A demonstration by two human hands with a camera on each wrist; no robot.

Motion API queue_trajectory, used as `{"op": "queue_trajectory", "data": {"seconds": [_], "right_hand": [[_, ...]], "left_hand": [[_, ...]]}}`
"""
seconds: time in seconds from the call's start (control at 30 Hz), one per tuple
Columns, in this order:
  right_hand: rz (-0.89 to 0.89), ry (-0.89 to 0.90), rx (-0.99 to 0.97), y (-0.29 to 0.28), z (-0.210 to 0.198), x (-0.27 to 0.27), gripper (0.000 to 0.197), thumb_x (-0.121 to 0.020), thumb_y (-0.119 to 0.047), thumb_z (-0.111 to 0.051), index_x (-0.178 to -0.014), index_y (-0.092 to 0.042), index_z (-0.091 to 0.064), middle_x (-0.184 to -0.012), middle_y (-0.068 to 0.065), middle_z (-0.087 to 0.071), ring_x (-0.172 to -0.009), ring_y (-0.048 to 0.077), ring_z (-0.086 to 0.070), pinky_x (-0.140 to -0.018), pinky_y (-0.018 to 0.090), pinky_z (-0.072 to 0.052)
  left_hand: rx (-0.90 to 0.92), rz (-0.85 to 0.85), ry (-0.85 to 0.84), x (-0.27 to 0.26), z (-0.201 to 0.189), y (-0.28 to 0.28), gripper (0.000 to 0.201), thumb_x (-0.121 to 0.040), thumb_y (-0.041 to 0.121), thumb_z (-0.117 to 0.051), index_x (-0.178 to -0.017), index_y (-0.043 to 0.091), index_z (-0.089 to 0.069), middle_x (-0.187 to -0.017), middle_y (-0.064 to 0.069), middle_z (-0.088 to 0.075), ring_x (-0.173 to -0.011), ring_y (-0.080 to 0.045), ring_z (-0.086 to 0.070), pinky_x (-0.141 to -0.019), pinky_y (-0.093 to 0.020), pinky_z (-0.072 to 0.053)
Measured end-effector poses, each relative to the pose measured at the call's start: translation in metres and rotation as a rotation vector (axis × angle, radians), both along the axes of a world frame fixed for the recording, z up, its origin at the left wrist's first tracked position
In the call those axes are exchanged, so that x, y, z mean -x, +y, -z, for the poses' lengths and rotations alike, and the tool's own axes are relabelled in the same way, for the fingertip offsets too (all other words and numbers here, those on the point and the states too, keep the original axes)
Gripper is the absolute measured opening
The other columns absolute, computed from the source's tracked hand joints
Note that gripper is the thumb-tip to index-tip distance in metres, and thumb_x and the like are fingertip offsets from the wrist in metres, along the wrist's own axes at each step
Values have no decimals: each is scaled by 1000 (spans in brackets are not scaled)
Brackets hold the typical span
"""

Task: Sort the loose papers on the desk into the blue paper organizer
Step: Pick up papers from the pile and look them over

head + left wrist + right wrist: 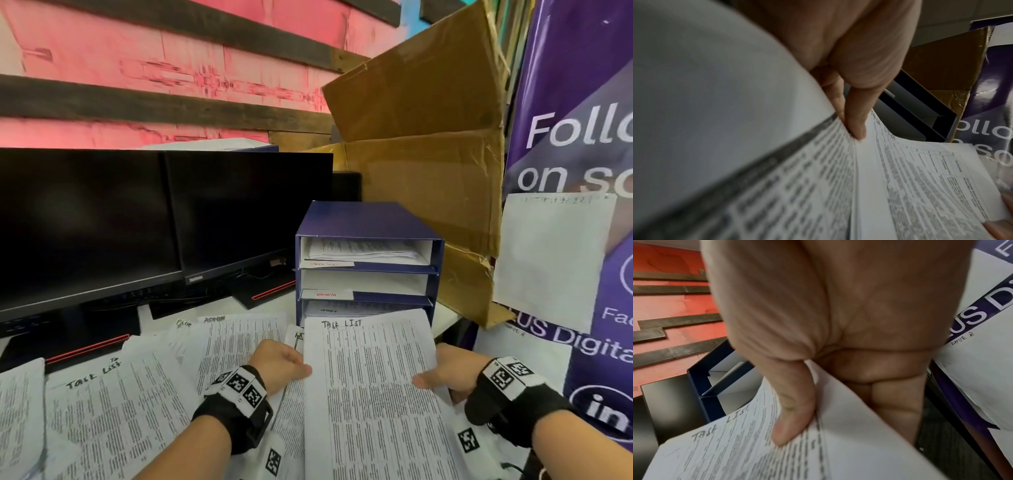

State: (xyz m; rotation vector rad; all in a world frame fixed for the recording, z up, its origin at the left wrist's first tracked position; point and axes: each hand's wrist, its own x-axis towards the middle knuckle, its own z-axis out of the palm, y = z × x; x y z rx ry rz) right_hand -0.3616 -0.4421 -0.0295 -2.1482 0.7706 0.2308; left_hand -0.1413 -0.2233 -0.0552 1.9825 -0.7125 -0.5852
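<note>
A printed sheaf headed "TASK LIST" [370, 383] is held up in front of the blue paper organizer [368, 219]. My left hand [281, 363] pinches its left edge, thumb on top. My right hand [445, 371] pinches its right edge, thumb [793, 423] pressed on the print. The organizer has three shelves: the top one, tagged "TASK LIST", holds papers; the middle one is tagged "ADMIN"; the bottom one is partly hidden behind the sheaf. Loose papers [113, 404] cover the desk to the left. In the left wrist view the sheaf [920, 186] lies below my fingers [855, 116].
Two dark monitors [144, 222] stand at the left behind the loose papers. A big cardboard box [428, 154] leans behind the organizer. A purple banner [582, 171] with a white sheet [551, 257] on it closes off the right side.
</note>
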Motion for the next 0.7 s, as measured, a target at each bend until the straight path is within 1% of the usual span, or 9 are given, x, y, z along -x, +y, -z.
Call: {"op": "queue_trajectory", "data": {"seconds": [0.03, 0.1, 0.17, 0.23, 0.33, 0.47, 0.53, 0.63, 0.7], "right_hand": [[-4, 4, -2, 0, 1, 0, 31, -87, -26, -68, -117, -30, -61, -107, -8, -71, -98, 10, -67, -80, 27, -54], [4, 11, 13, 0, 0, -1, 32, -86, -26, -68, -117, -29, -62, -108, -7, -70, -102, 13, -66, -89, 32, -52], [-6, 21, 25, 2, -1, -1, 34, -87, -27, -68, -120, -26, -61, -110, -6, -69, -103, 13, -64, -94, 34, -50], [-28, 39, 31, 3, -1, -3, 35, -88, -28, -67, -122, -26, -60, -112, -6, -68, -105, 14, -63, -95, 35, -48], [-2, 9, 10, 3, 1, -5, 27, -88, -26, -66, -115, -25, -64, -109, -4, -71, -104, 15, -65, -98, 37, -49], [73, -116, -64, -1, 6, -11, 21, -88, -23, -63, -108, -18, -69, -102, 3, -74, -99, 21, -69, -98, 44, -50], [105, -174, -106, 0, 7, -14, 23, -84, -26, -66, -105, -18, -70, -102, 4, -74, -100, 23, -69, -99, 46, -49], [54, -175, -122, -1, 13, -15, 46, -66, -44, -70, -105, -19, -72, -105, 3, -73, -103, 22, -68, -101, 46, -47], [45, -138, -151, -1, 16, -14, 37, -74, -40, -68, -106, -21, -71, -106, 2, -73, -103, 20, -68, -102, 46, -46]], "left_hand": [[4, -1, -5, -1, 0, 0, 10, -77, 14, -78, -75, 16, -68, -98, 2, -63, -101, -15, -59, -94, -26, -43], [10, -9, -12, -1, 0, 1, 9, -78, 14, -77, -75, 17, -69, -97, 2, -66, -102, -16, -61, -98, -29, -45], [19, -17, -3, -3, 0, 2, 10, -78, 11, -77, -72, 17, -70, -93, 3, -67, -102, -17, -62, -102, -34, -45], [19, -23, 9, -5, 0, 4, 12, -76, 7, -77, -69, 16, -71, -91, 4, -69, -99, -17, -64, -102, -39, -47], [30, -17, 8, -6, 1, 7, 10, -77, 6, -75, -73, 15, -71, -92, 5, -69, -98, -15, -63, -102, -36, -46], [50, -32, 29, -7, 0, 6, 7, -78, 16, -77, -82, 14, -71, -102, 0, -68, -104, -17, -61, -104, -36, -43], [32, -6, 35, -6, 0, 5, 8, -80, 20, -76, -83, 15, -71, -99, 0, -70, -100, -16, -63, -101, -35, -46], [-1, 60, 35, -5, 3, 2, 12, -87, 21, -68, -85, 9, -72, -93, -2, -74, -90, -17, -70, -91, -34, -54], [-73, 84, 2, -4, 7, 0, 22, -92, 24, -61, -82, 6, -68, -86, -3, -72, -81, -18, -68, -78, -27, -56]]}}
